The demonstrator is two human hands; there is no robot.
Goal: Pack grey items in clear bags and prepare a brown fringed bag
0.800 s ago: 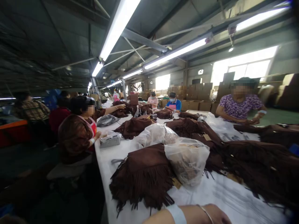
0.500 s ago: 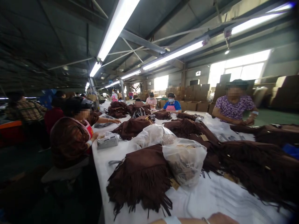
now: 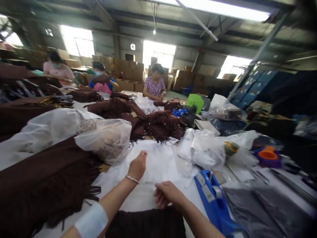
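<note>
- The left hand (image 3: 137, 165) sits at lower centre of the frame, fingers curled loosely onto a white plastic sheet (image 3: 158, 162) spread over the desk (image 3: 237, 172); whether it pinches the sheet is unclear.
- The right hand (image 3: 166, 195) rests half-closed on the sheet's near edge, just above a brown fabric piece (image 3: 148, 223).
- A clear bag (image 3: 106, 138) lies to the left, a blue tape dispenser (image 3: 213, 198) to the right.
- Open room remains between them, toward the fringed pile (image 3: 160, 124).
</note>
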